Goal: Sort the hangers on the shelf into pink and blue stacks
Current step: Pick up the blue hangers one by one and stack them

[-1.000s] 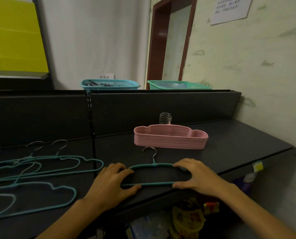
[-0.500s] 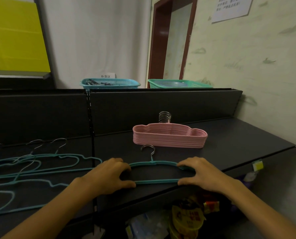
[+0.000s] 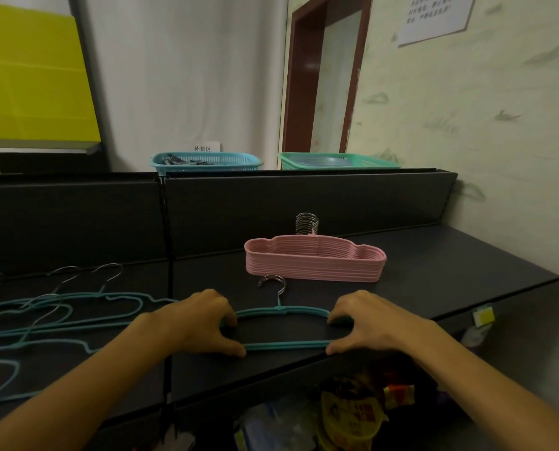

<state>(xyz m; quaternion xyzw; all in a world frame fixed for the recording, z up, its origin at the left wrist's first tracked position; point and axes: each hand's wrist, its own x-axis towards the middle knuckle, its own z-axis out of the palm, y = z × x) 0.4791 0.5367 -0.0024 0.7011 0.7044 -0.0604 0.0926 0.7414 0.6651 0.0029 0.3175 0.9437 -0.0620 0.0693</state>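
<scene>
Dark shelf [image 3: 434, 255] under a pale wall, pink stack [image 3: 315, 262] squared up at the back w/ hooks bunched, loose blue hangers [image 3: 60, 307] scattered to the left. Up front near the edge, left hand [image 3: 200, 320] and right hand [image 3: 372, 322] each pinch an end of a thin blue hanger bundle [image 3: 284, 327], thumbs on the bottom bar, fingers over the shoulders. Risk, imo: bundle sits close to the lip, so an uneven squeeze could fan the hangers apart or tip one off the front, and the hook [image 3: 273, 284] could snag the pink stack if pushed back.

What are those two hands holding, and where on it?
A thin blue hanger stack lying flat on the dark shelf: left hand at its left end, right hand at its right end.
</scene>
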